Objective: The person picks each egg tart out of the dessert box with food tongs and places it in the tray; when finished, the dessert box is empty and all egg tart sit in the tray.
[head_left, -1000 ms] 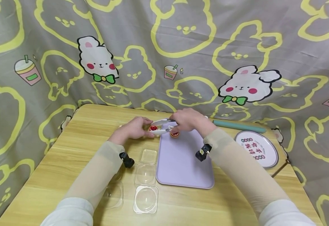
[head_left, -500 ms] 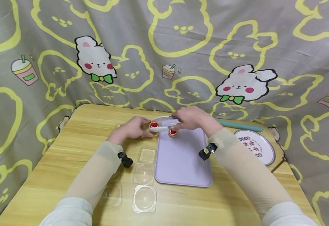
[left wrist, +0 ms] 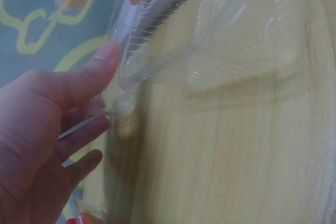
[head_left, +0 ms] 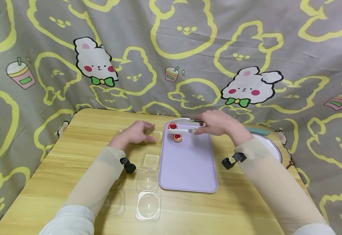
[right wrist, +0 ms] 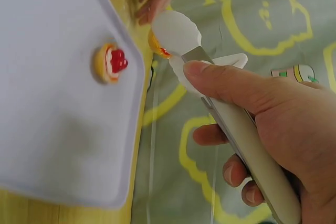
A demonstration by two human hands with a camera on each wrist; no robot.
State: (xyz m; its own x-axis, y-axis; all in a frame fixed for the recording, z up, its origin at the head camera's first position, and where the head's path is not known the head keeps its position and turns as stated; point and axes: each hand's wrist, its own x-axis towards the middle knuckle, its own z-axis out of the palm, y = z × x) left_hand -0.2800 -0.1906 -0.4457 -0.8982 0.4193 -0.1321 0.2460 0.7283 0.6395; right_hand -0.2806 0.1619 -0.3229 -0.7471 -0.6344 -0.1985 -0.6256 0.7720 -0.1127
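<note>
My right hand (head_left: pixel 216 122) grips tongs (head_left: pixel 184 131) with white scalloped heads above the far left corner of the lilac tray (head_left: pixel 188 169). Between those heads sits a small red-topped tart (head_left: pixel 172 126), partly covered by them in the right wrist view. A second red-topped tart (head_left: pixel 177 137) stands on the tray just in front. Left of the tray, my left hand (head_left: pixel 134 133) has its thumb and fingers apart around one end of a clear plastic box (head_left: pixel 157 135). In the left wrist view the thumb (left wrist: pixel 107 56) touches the box's edge; the other fingers are relaxed.
Several clear containers (head_left: pixel 148 205) stand in a column left of the tray. Another red-topped piece (left wrist: pixel 81 219) shows below the left hand. At the right lie a green roll (head_left: pixel 257 131) and a white round plate (head_left: pixel 272 148), partly behind the right arm. A patterned curtain hangs behind the table.
My right hand has moved right with the tongs, carrying the tart out of the clear box and over the tray. My left hand has stayed at the box.
</note>
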